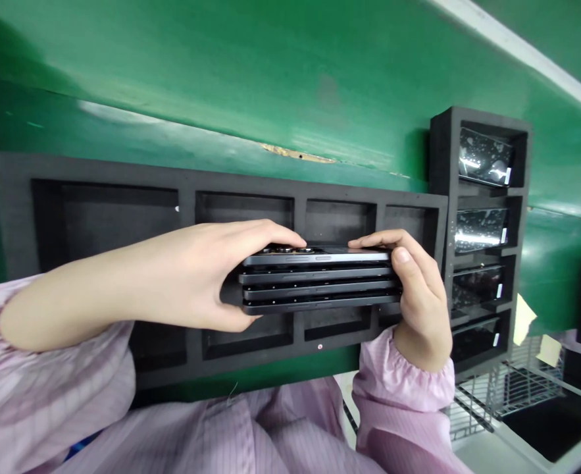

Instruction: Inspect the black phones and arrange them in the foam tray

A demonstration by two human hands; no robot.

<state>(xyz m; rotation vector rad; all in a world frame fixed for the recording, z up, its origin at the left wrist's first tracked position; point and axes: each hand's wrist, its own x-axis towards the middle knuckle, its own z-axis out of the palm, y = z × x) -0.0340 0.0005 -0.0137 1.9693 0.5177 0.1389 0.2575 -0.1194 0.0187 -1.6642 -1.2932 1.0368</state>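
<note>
Between my two hands is a stack of several dark phones [320, 273], lying flat one on another with their long side edges facing me. Round camera rings show on the top one, near my left thumb. My left hand [206, 276] clasps the stack's left end, thumb side above and a finger below. At the other end, my right hand [421, 296] closes round the corner, with fingertips on the top face and side. The stack is held above a black foam tray [186, 276] whose visible compartments hold nothing; the hands and phones hide part of it.
A second black foam tray [521, 217] stands at the right, with a glossy dark panel [482, 227] in each compartment. Yellow paper notes [523, 319] and a wire rack [527, 382] are at the lower right. The green tabletop [270, 85] has a worn seam.
</note>
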